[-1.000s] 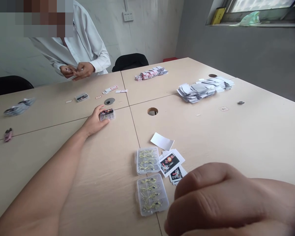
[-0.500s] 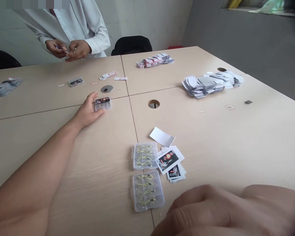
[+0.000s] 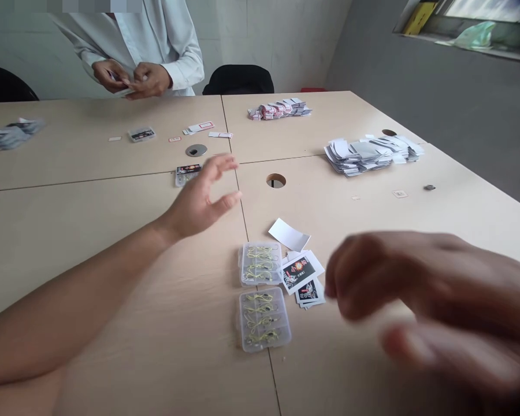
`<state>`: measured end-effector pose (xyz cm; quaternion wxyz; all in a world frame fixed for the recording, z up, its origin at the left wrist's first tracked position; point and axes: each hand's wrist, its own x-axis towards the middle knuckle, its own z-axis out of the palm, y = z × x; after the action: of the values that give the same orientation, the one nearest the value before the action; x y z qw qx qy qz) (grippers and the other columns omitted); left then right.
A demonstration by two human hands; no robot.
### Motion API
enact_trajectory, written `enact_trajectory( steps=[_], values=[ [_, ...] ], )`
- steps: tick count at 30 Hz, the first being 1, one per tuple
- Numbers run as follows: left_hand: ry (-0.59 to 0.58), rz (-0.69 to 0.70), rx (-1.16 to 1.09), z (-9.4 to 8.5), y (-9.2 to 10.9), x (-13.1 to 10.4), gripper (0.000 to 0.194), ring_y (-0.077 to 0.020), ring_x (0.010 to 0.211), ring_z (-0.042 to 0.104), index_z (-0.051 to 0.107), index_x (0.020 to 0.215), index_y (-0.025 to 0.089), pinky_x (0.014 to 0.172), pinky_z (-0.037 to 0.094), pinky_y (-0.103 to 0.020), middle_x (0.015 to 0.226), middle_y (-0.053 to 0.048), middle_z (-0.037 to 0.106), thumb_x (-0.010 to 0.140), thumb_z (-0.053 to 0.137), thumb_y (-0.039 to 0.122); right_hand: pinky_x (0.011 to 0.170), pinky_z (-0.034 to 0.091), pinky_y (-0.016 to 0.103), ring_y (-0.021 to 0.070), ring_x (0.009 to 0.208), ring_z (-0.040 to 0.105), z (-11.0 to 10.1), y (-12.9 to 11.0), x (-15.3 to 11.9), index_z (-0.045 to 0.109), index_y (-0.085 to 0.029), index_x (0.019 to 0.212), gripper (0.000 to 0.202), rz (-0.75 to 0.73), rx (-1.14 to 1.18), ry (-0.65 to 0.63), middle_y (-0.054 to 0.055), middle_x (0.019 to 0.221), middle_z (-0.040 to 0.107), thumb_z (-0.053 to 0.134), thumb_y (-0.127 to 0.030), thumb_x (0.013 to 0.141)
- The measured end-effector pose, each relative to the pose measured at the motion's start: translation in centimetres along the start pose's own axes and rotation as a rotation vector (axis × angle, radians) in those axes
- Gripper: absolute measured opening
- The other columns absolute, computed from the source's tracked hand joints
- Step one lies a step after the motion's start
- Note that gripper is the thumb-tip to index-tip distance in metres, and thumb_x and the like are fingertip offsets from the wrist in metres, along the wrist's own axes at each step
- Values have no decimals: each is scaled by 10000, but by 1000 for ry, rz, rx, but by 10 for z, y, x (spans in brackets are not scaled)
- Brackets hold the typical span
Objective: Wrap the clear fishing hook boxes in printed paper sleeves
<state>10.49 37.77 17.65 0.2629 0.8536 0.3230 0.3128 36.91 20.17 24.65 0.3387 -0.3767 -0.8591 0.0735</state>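
My left hand (image 3: 203, 199) is over the table with thumb and fingers apart and nothing between them. Just behind it lies a small clear box with a black label (image 3: 186, 171), partly covered by the hand. At the right my right hand (image 3: 407, 283) is raised, blurred, its fingers curled and the thumb apart, holding nothing visible. Between the hands sit two clear boxes with yellow-green looped lines, one farther (image 3: 261, 264) and one nearer (image 3: 265, 319). Black printed cards (image 3: 299, 273) touch the farther box, and a blank white card (image 3: 289, 234) lies behind them.
Across the table (image 3: 156, 202) a person in a white shirt (image 3: 156, 40) handles something small. Stacks of white papers (image 3: 370, 155) and red-edged slips (image 3: 279, 109) lie farther back. Another labelled box (image 3: 141, 134) and bagged items (image 3: 11, 134) are at the left.
My left hand has let go of the small labelled box and moved right, leaving it on the table. My right hand has risen, its thumb now showing apart. The view has shifted slightly.
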Motion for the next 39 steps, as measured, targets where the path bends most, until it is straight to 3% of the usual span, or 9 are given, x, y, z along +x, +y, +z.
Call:
enact_trajectory(
  steps=[2,4,6,8,11,17,30,35,39],
  values=[
    [-190,-25,-50,4,23,-12,658,-260,1435,476,369,1497,243,1183,418,-404,1520,-90,528,938,610,492,540,551,262,143,620,669,13,18,1,641,-231,847,200,17,48,-5,25,721,696,548,-260,1023],
    [-460,-154,-71,5,40,-25,742,-304,1492,387,307,1545,331,1169,429,-474,1617,-67,409,918,642,541,574,551,285,162,660,667,29,39,-6,646,-214,876,122,20,10,6,43,756,709,596,-210,987],
    [-599,-202,-43,7,49,-36,857,-336,1516,331,258,1578,367,1184,405,-513,1666,-56,318,869,689,582,721,594,353,220,857,700,43,56,-17,666,-202,997,73,28,-54,-47,90,907,744,628,-260,972],
    [-654,-184,-4,9,51,-43,917,-334,1522,314,205,1604,371,1217,357,-510,1673,-55,300,861,710,557,850,594,413,264,1057,678,53,64,-25,658,-187,1102,226,22,-43,-145,131,1076,740,646,-366,964],
    [-673,-132,37,15,45,-49,931,-311,1523,309,137,1619,391,1242,319,-478,1670,-45,296,888,704,498,961,550,465,296,1197,628,57,64,-30,643,-172,1180,383,1,-34,-259,153,1204,715,664,-468,938],
    [-682,-119,43,22,40,-52,901,-282,1509,316,100,1608,432,1237,317,-465,1654,-16,311,917,677,461,1039,464,523,328,1291,574,54,58,-28,650,-165,1176,307,-22,-84,-392,129,1268,711,678,-342,927],
    [-559,-182,117,13,48,-51,839,-319,1510,337,119,1591,489,1195,392,-490,1681,18,279,934,640,479,977,502,482,303,1200,642,56,57,-30,655,-138,1180,275,-53,-133,-363,144,1202,734,657,-283,947],
    [-444,-300,116,0,51,-47,838,-295,1478,394,122,1575,505,996,571,-363,1615,13,394,928,654,514,996,492,502,318,1223,630,55,57,-29,655,-148,1214,317,-44,-142,-409,122,1206,741,682,-302,939],
    [-400,-279,86,-4,50,-46,835,-302,1470,402,153,1562,517,934,591,-313,1593,14,410,914,679,526,964,509,490,310,1155,662,55,58,-29,681,-129,1176,274,-46,-128,-398,121,1133,757,678,-246,928]
  ],
)
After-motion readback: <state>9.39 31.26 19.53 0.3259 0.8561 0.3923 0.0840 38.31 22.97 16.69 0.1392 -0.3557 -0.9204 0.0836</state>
